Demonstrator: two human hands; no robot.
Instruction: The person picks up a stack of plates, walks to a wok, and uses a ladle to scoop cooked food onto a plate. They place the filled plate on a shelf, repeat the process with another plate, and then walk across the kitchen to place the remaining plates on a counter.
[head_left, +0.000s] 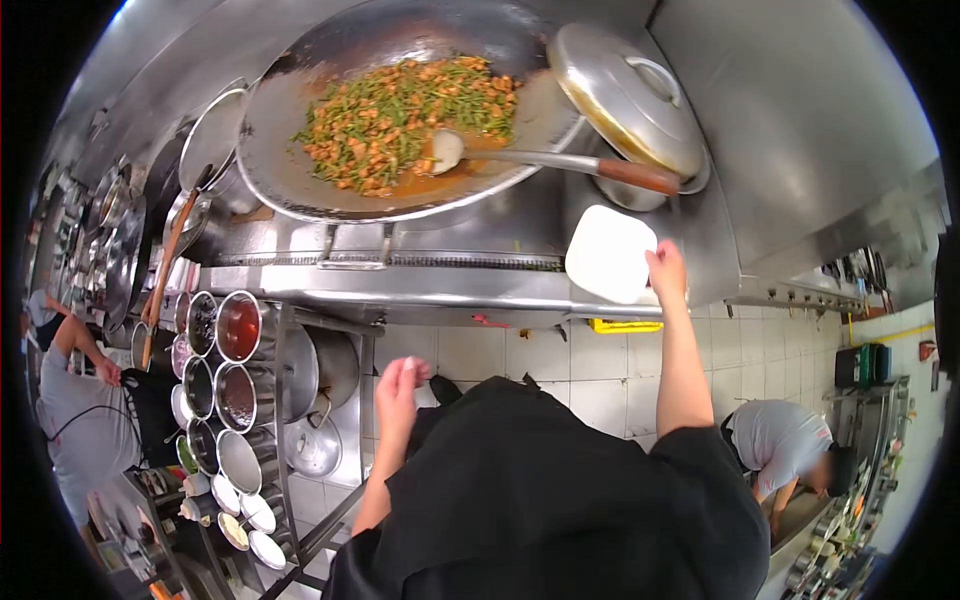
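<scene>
My right hand (667,272) grips the near right edge of a white square dish (610,254), held over the front ledge of the stove. My left hand (397,390) hangs in front of the stove, loosely curled with nothing visible in it. Beyond the hands, a large wok (275,150) holds chopped green vegetables and small orange-brown pieces (410,115) in sauce. A ladle (560,160) with a wooden handle end rests across the wok's rim, its bowl in the food. Beside the wok, a domed metal lid (635,95) leans tilted over a metal pot (632,193).
At left, a rack carries several metal containers of sauces (240,328) and white bowls (258,513). A person (90,410) stands left of it; another person (785,440) bends over a counter at right. A yellow crate (625,326) shows below the stove's edge.
</scene>
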